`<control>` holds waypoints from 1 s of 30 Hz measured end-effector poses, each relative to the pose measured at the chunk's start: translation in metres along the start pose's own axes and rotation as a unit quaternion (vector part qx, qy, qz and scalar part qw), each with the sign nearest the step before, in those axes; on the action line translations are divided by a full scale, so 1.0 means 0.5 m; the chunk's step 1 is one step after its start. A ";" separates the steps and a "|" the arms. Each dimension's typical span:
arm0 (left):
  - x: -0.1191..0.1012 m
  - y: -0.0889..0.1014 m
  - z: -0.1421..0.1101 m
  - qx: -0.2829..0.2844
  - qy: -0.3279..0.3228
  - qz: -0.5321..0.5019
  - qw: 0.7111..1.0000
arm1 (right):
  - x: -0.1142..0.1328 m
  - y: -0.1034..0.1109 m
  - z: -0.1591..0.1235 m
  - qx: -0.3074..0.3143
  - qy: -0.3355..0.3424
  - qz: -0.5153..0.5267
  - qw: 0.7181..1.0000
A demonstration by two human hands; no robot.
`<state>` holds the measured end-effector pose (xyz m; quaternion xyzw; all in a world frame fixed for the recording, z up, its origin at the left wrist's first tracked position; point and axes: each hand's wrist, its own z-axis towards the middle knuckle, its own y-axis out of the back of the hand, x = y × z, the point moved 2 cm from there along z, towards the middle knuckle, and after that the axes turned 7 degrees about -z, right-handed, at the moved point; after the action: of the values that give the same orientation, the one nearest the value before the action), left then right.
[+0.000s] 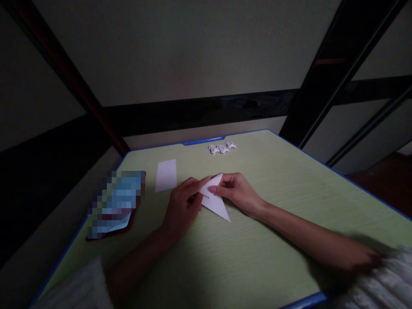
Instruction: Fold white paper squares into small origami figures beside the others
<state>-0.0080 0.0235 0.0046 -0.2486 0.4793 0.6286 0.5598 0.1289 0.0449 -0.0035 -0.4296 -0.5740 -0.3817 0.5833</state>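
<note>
Both my hands hold one white sheet of folded paper [217,207] just above the middle of the table. My left hand [185,204] grips its left side, with the fingers along the upper fold. On the right, my right hand [240,193] pinches it, the thumb lying flat on the front layer. A pointed corner of the paper hangs down toward me. Behind my fingers part of the paper is hidden. Farther back lie three small folded paper figures [222,149] close together.
A blank white sheet [166,175] lies left of my hands. At the table's left edge is a dark-red-edged item [120,206], its surface blurred out. The pale green table [289,193] has a blue rim and stands against panelled doors [193,51].
</note>
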 end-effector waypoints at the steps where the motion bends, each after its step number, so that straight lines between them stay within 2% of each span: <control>1: 0.002 0.000 0.001 -0.011 0.021 -0.007 1.000 | -0.001 0.000 0.001 -0.004 0.000 -0.002 1.000; 5: 0.016 0.000 0.002 -0.055 0.098 -0.050 0.992 | -0.002 0.004 0.006 -0.018 0.022 -0.011 1.000; 12: 0.015 -0.001 0.007 -0.084 0.140 -0.127 0.978 | -0.007 0.014 0.013 -0.039 0.062 -0.037 0.997; 18: 0.015 0.002 0.012 -0.050 0.213 -0.211 0.953 | -0.002 0.014 0.010 -0.031 0.076 -0.038 0.996; 23: 0.025 0.003 0.013 -0.033 0.243 -0.184 0.952 | 0.000 0.011 0.008 -0.003 0.085 -0.028 0.996; 30: 0.021 0.007 0.016 -0.050 0.248 -0.164 0.953 | 0.001 0.009 0.009 -0.010 0.075 -0.013 0.997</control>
<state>-0.0122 0.0360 0.0001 -0.4997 0.5239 0.4697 0.5052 0.1318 0.0509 -0.0036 -0.3982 -0.5300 -0.4261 0.6156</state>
